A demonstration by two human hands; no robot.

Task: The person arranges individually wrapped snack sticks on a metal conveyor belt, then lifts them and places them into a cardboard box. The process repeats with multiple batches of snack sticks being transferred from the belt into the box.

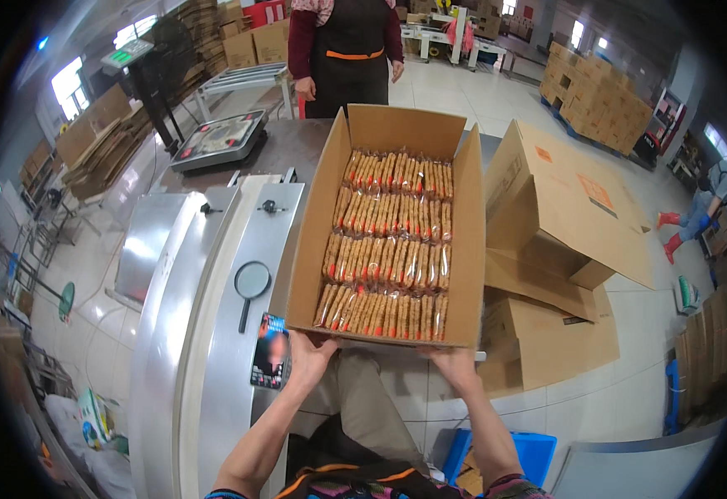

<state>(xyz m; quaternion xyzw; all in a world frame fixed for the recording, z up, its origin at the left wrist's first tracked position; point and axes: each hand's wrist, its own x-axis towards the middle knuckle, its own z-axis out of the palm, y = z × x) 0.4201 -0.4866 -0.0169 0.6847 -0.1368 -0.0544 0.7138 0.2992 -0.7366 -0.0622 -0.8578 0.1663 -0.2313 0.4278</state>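
An open cardboard box (468, 249) lies in front of me, its top flaps raised. Inside stand four... several rows of clear-wrapped biscuits (388, 259) with red marks on the wrappers. My left hand (311, 357) grips the near edge of the box at its left corner, the fingers hidden beneath. Near the right corner, my right hand (454, 365) holds the same edge from below, its fingers also hidden. A smartphone (270, 352) with a lit screen lies just left of my left hand on the metal conveyor frame, below a small round magnifying glass (252, 280).
A platform scale (221, 138) stands on the dark table beyond the conveyor. Empty cardboard boxes (578, 187) are stacked right of my box. Across the table stands a person in a dark apron (349, 75). A blue crate (535, 452) sits on the floor at lower right.
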